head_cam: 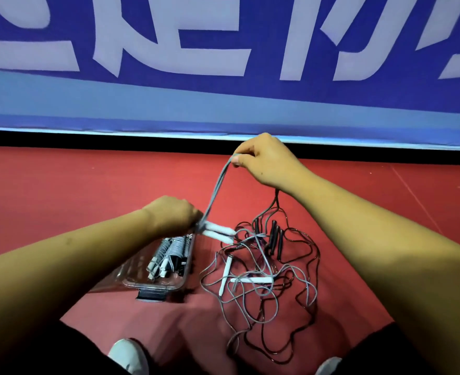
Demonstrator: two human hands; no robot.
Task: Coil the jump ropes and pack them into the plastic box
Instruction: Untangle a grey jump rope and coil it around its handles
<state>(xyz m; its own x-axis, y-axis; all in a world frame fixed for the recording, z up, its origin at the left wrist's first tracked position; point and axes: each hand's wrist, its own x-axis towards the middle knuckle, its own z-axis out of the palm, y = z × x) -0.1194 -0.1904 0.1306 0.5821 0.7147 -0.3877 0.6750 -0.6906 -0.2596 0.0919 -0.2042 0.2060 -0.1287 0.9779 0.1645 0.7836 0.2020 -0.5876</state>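
You're mid-coil: your left hand [173, 213] grips the white handles [218, 232] and your right hand [264, 158] pinches the grey jump rope [218, 188] (doubled) taut above the plastic box [153, 286]. Next, wrap it round the handles.

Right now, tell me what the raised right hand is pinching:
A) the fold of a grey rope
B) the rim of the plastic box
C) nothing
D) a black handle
A: the right hand pinches the top of the doubled grey rope, which runs down to the white handles that the left hand grips above the plastic box.
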